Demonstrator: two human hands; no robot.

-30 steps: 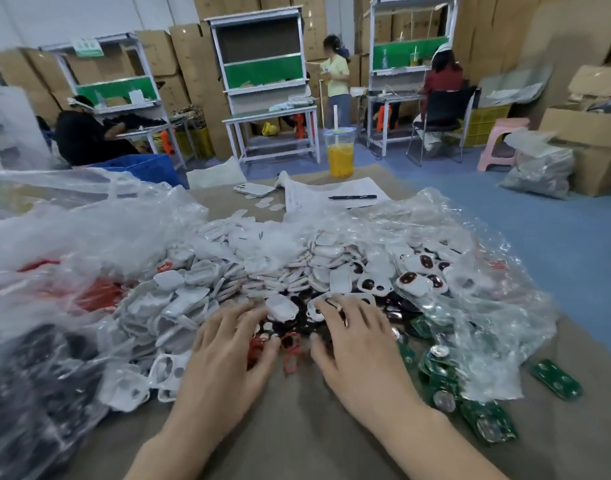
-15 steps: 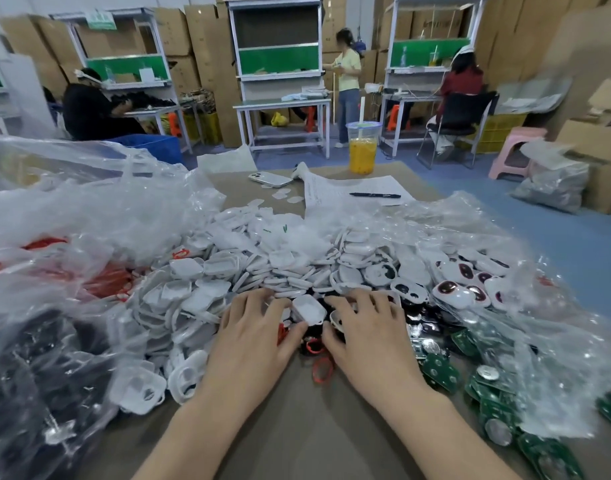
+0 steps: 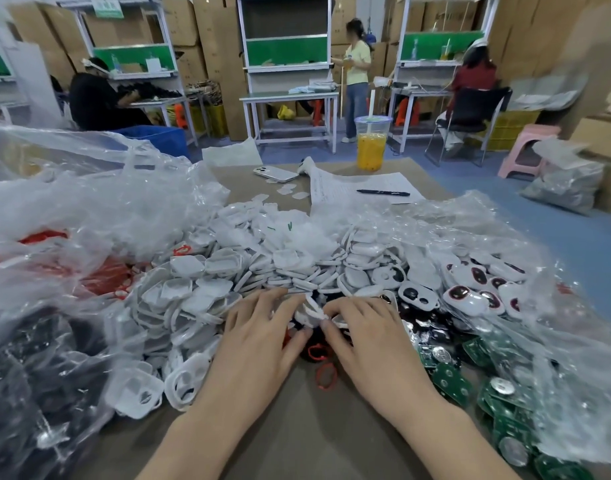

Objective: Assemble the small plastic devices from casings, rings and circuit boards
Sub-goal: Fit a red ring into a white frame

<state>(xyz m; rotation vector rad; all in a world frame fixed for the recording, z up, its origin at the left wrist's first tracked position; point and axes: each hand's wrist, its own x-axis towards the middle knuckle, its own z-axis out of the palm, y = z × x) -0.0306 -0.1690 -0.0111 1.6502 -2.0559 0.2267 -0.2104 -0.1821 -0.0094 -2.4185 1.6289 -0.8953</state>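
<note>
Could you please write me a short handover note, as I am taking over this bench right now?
Hands: the left grip and the right grip both pinch one white casing between their fingertips, at the near edge of the heap.
Parts: the pile of casings lies ahead. Loose red rings lie on the table between the wrists. Green circuit boards are on the right, some under a plastic bag.
Done: casings with dark insets lie on the right; I cannot tell whether they are finished.
Left: probably a ring and a board for the held casing, then the big pile.

Blue floor (image 3: pixel 556 223), cardboard boxes (image 3: pixel 217 36), white workbenches (image 3: pixel 290 95)
</note>
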